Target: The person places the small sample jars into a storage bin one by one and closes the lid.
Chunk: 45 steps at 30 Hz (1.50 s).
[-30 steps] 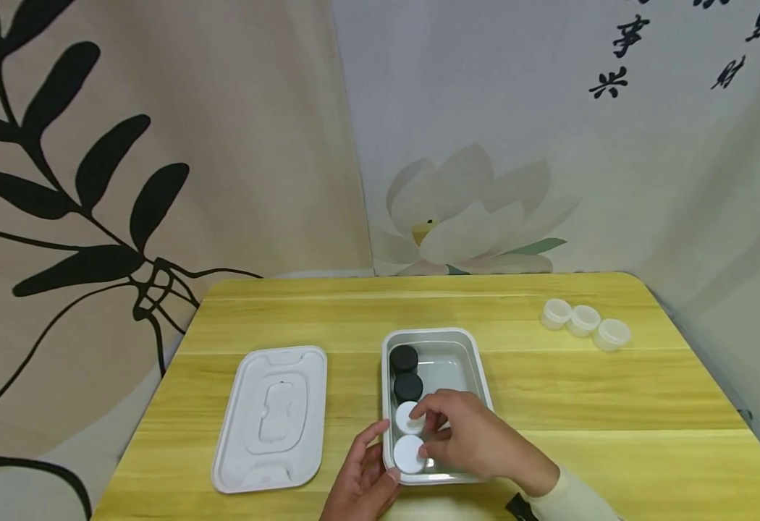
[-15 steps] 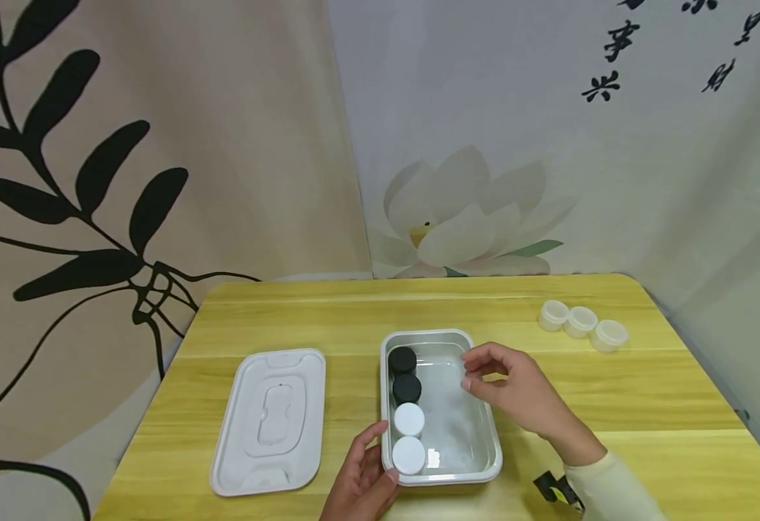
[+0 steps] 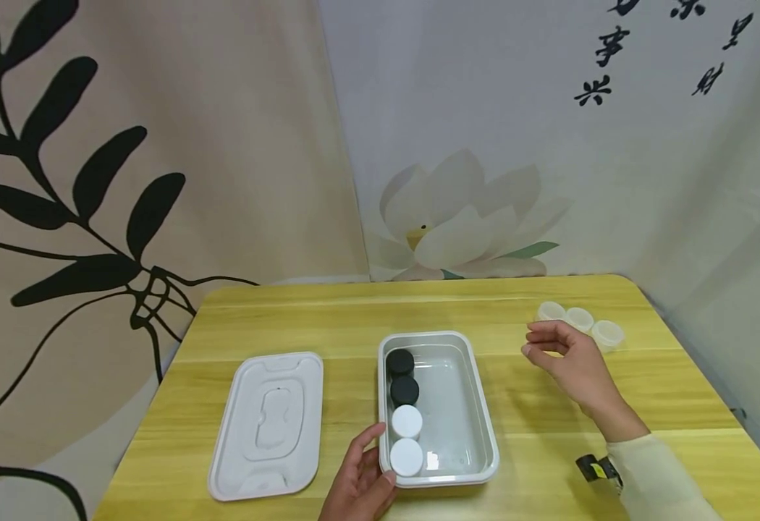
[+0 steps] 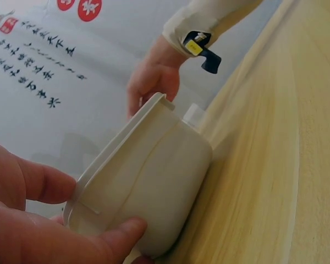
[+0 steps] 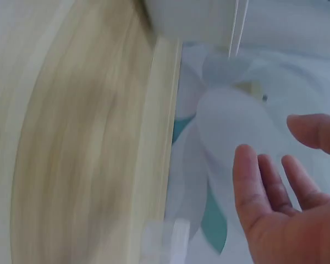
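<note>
A white rectangular plastic box (image 3: 489,427) stands uncovered on the table. Along its left wall runs a row of two black-capped pieces (image 3: 404,390) and two white-capped pieces (image 3: 407,422). My left hand (image 3: 359,477) grips the box's near left corner, thumb at the front and index finger at the rim; the left wrist view shows the thumb on the outer wall (image 4: 165,176). My right hand (image 3: 572,365) hangs over the table just before three small translucent lidded cups (image 3: 608,333), partly overlapping them. Nothing lies between its loosely bent fingers (image 5: 247,187).
A white box lid (image 3: 266,427) lies flat left of the box. Wooden table (image 3: 517,492) surface surrounds these things, and a printed curtain (image 3: 256,145) hangs behind its far edge. On the right wrist sits a black strap device (image 3: 598,469).
My right hand has left the white caps inside the box, passed over its right rim and come up beside the translucent cups. My left hand has kept its place at the corner.
</note>
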Each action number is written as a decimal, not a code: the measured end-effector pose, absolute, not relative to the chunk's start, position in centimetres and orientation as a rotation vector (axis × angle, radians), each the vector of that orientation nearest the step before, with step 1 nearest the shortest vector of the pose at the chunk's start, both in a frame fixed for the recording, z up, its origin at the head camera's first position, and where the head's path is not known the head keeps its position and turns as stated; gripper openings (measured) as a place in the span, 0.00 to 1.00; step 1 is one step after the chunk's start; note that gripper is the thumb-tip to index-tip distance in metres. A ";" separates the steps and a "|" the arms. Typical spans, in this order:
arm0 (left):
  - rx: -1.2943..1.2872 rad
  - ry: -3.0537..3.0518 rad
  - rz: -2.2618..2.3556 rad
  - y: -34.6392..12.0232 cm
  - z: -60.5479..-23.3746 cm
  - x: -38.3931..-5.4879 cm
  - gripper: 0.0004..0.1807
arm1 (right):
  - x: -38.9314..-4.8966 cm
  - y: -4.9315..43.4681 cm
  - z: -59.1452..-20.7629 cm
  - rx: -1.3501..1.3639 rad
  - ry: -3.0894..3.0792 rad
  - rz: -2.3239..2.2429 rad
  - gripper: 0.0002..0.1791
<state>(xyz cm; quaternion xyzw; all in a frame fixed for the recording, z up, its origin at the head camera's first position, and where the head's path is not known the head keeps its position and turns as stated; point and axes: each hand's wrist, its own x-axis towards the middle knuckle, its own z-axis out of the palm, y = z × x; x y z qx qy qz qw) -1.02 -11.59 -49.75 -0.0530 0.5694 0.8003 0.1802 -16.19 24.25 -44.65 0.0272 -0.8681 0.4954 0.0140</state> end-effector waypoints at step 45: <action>-0.150 1.604 2.264 -11.8 -49.7 -1.1 0.41 | -18.9 37.0 -49.6 -0.553 -2.602 1.632 0.42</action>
